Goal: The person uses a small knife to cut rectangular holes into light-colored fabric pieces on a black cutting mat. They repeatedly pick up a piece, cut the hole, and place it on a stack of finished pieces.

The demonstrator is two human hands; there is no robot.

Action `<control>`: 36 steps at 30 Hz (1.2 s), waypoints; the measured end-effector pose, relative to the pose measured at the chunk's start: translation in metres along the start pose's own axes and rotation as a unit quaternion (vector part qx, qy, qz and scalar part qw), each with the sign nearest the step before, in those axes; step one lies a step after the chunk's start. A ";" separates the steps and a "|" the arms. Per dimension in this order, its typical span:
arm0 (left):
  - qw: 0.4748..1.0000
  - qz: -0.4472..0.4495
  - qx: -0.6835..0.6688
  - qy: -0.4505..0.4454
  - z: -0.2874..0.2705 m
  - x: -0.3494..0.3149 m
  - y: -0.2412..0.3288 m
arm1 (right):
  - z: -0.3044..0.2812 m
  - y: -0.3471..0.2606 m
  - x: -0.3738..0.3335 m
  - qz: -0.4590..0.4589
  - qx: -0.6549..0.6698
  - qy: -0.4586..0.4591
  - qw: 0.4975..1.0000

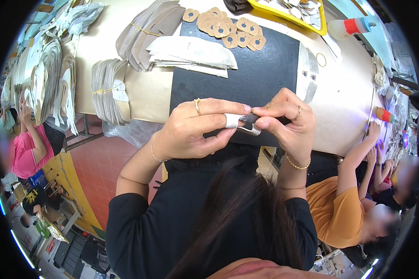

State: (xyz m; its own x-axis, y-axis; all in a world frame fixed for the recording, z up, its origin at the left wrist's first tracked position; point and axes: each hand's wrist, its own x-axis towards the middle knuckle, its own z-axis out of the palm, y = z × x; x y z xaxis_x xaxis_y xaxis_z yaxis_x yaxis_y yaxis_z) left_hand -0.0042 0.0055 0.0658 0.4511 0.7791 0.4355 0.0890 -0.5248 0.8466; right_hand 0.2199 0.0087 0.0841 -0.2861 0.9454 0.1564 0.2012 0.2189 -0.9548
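Note:
Above the near edge of a black mat, my two hands meet around a small curved white piece with a dark part. My left hand is closed on its left side, index finger and thumb pinching; a white band shows at the index fingertip, and I cannot tell if it belongs to the piece. From the right, my right hand pinches the dark part between thumb and index finger. The fingers hide much of the piece. Beyond my hands lies a stack of white fabric-like pieces.
Tan rounded cutouts with dark holes pile at the mat's far edge. Banded grey stacks lie left. A yellow tray and a bottle with a red band stand far right. A person in an orange shirt works at right.

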 end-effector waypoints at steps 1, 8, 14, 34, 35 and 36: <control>1.000 -0.003 0.002 -0.003 0.000 0.000 0.000 | 0.000 0.000 0.000 0.004 0.008 0.002 1.000; 1.000 -0.003 0.012 -0.008 0.000 0.001 -0.001 | -0.001 0.006 -0.003 0.026 0.020 0.004 0.999; 0.998 -0.059 -0.016 -0.010 -0.002 0.000 -0.003 | 0.008 0.035 -0.009 0.148 0.294 0.026 0.944; 0.978 -0.196 -0.064 0.008 -0.003 -0.004 -0.009 | -0.008 0.015 0.006 0.045 -0.004 -0.052 0.998; 0.979 -0.193 -0.063 0.017 -0.002 -0.005 -0.009 | -0.008 0.015 0.007 0.044 -0.013 -0.051 0.998; 0.978 -0.198 -0.063 0.018 -0.001 -0.005 -0.008 | -0.007 0.014 0.007 0.043 -0.021 -0.050 0.998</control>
State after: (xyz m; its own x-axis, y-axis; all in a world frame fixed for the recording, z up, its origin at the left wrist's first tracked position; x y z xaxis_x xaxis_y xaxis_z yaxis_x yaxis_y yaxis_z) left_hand -0.0083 0.0066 0.0570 0.3714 0.9255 0.0748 0.1388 -0.1350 0.9811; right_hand 0.2275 0.0200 0.0734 -0.3576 0.9328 0.0461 0.2681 0.1498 -0.9517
